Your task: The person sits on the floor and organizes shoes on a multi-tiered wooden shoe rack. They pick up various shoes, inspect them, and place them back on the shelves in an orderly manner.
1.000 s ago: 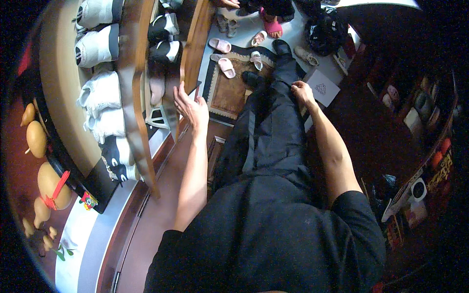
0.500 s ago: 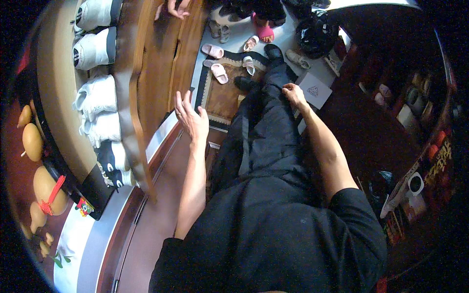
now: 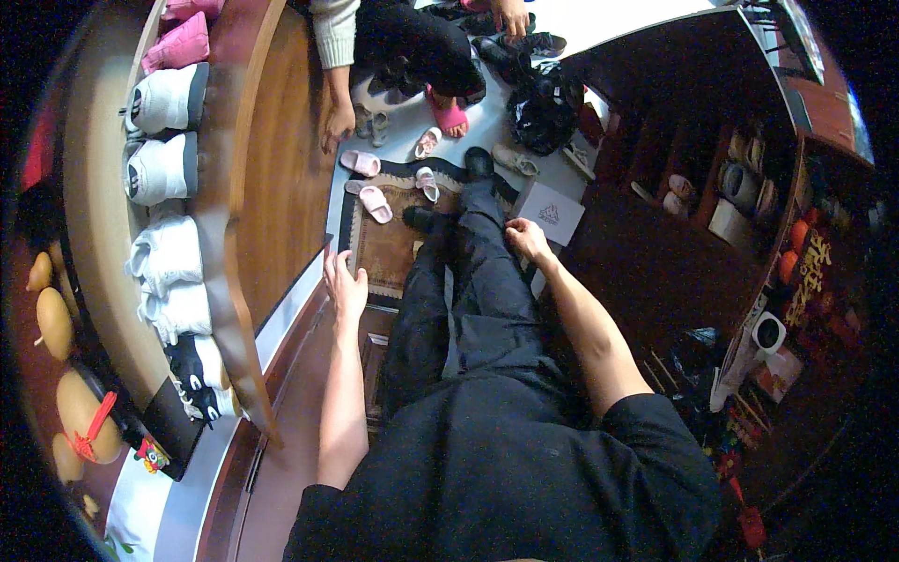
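Note:
My left hand (image 3: pixel 346 286) is raised with nothing in it, its fingers stretched out, by the lower edge of a brown wooden panel (image 3: pixel 290 187). The right hand (image 3: pixel 529 239) is closed, fingers curled in, beside my dark trouser leg (image 3: pixel 487 248) and the corner of a white box (image 3: pixel 550 214). Whatever its fingers may hold is hidden. Past my feet lies a brown patterned mat (image 3: pixel 375 253) with a dark border. Pale pink slippers (image 3: pixel 375 203) and a small light shoe (image 3: pixel 427 184) rest on or beside it.
At the left, white sneakers (image 3: pixel 161 169) line a shelf beside the panel. Another person's hand (image 3: pixel 338 124) reaches down along the panel at the far side. A black plastic bag (image 3: pixel 543 112) sits on the floor; a dark shoe cabinet (image 3: pixel 637 220) stands at right.
The view has shifted, so the floor and shoes sit lower and further left. More of the other person shows, with a light knit sleeve. My hands keep much the same pose.

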The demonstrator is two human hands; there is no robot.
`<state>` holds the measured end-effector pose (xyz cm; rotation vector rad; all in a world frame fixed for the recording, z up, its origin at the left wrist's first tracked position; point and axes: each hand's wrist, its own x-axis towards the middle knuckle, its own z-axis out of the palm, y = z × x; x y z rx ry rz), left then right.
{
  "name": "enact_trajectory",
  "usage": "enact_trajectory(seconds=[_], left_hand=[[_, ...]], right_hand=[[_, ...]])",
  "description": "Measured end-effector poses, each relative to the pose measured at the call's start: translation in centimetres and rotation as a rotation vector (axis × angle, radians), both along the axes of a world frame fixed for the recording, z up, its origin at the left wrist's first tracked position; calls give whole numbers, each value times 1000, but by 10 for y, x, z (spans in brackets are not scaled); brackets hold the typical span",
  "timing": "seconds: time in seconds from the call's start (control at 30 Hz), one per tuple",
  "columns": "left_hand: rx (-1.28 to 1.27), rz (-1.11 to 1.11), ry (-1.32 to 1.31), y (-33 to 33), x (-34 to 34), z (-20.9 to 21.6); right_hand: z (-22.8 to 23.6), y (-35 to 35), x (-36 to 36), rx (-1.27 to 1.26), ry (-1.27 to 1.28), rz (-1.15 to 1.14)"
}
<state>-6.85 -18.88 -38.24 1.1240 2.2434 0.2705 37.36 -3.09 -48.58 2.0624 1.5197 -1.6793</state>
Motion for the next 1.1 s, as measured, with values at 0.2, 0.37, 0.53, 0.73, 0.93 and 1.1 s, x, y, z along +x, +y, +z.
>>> enact_trajectory(seconds=[0.2,0.37,0.53,0.73,0.93,1.1], left_hand=[[-22,72,7,1,5,8],[-12,161,-6,-13,15,3],[-62,271,-3,-30,34,2],[-135,358,-71,-13,82,5],[-36,320,-120,4,135,-6],[-19,324,-207,13,173,-5]], right_hand=[[-4,-8,17,-60,-76,54],[16,17,11,-62,-76,97],[29,43,21,-120,66,-4],[2,67,92,-191,12,-22],[9,107,147,-140,-37,63],[16,145,151,-154,-77,124]])
